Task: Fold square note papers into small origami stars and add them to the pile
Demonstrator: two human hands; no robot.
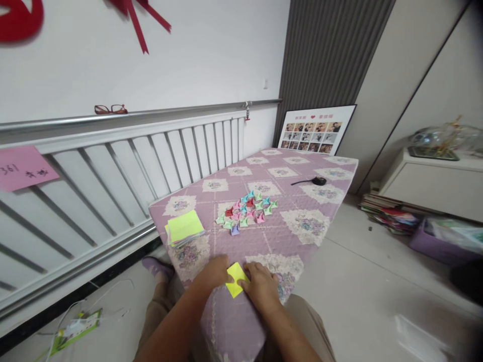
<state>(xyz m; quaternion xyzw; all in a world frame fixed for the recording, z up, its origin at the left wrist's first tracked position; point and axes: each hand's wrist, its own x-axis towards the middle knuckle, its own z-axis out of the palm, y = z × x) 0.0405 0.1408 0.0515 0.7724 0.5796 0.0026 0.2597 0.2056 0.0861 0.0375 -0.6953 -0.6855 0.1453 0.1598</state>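
Note:
A yellow folded paper (236, 274), diamond-shaped with creases, lies on the purple patterned tablecloth (249, 246) near the front edge. My left hand (216, 272) is closed at its left corner, gripping the paper's edge. On the opposite side my right hand (261, 283) holds the right corner, its thumb pressed on the paper and its fingers curled. Farther up the table sit several small folded paper pieces (243, 210) in green, pink, blue, red and purple. A stack of square papers (184, 227) with yellow on top lies at the left.
A black object with a thin strap (319, 181) rests toward the table's far right. A white radiator (181, 156) runs along the left side, with glasses (110, 109) on the pipe above. Behind the table leans a framed photo board (314, 131). A white cabinet (433, 181) stands at right.

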